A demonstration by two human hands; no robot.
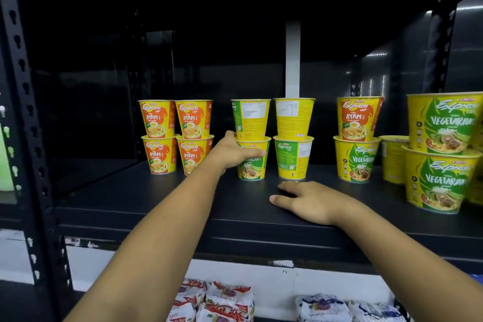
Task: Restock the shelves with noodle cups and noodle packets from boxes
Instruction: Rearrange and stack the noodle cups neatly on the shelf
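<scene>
Knuckles of left hand half-hide the vegetarian cup it grips; right hand rests flat on shelf.

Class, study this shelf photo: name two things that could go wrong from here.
1. The left hand grips the bottom cup of a stack; shifting it may topple the top cup.
2. The next stack stands close by, so a falling cup could knock it over.
</scene>
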